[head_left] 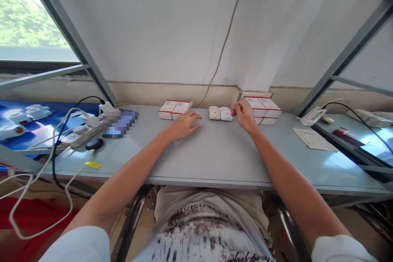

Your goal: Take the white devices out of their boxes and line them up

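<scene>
My left hand [185, 125] is low over the table [211, 159], palm down, fingers spread, with nothing visible in it. Just beyond its fingertips lies a pair of white boxes with red edges [174, 109]. My right hand [245, 116] is closed, its fingers curled together; whatever they hold, if anything, is hidden. Its fingertips are right beside a small white rounded device [226, 114] with a red mark. A cream-coloured device [214, 113] of similar shape sits against that one's left side. Behind my right hand stand stacked white and red boxes [264, 108].
At the left lie a phone [121, 123], a power strip [82, 134] with plugs and cables, and a round black object [94, 144]. A paper sheet [315, 139] and a white device with a black cable [312, 116] are at the right. Metal frame posts flank the table.
</scene>
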`<move>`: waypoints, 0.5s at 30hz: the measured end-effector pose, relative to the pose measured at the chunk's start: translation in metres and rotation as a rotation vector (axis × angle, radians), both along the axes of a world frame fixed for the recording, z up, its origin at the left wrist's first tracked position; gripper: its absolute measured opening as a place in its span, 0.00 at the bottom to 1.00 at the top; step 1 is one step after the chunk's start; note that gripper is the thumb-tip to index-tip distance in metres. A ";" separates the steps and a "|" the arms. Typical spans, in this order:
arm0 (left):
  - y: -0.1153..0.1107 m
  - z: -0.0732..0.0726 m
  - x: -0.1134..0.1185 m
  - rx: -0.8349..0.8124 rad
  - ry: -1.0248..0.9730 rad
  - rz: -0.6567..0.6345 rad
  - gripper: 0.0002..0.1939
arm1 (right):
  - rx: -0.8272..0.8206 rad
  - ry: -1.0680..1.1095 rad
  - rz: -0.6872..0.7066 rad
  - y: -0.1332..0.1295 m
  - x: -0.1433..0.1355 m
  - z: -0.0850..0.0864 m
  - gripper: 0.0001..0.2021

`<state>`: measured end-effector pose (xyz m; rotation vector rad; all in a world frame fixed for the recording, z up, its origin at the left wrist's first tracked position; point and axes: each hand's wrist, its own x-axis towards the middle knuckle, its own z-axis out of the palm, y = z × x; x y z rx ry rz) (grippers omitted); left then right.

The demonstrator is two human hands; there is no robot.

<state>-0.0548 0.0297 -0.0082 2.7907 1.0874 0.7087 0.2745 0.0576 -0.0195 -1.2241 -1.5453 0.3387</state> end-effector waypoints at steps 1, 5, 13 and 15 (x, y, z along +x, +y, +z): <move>0.000 0.000 0.000 -0.001 0.001 0.001 0.21 | -0.006 -0.002 0.000 0.001 0.000 -0.001 0.16; 0.001 0.000 0.000 0.022 -0.013 0.007 0.20 | -0.002 0.014 0.023 0.001 -0.002 -0.005 0.14; -0.091 0.059 0.007 -0.024 -0.195 -0.052 0.20 | 0.012 0.028 -0.031 -0.001 -0.001 -0.004 0.14; -0.153 0.064 -0.001 -0.136 -0.289 -0.157 0.23 | 0.008 0.033 -0.032 0.000 -0.002 -0.003 0.15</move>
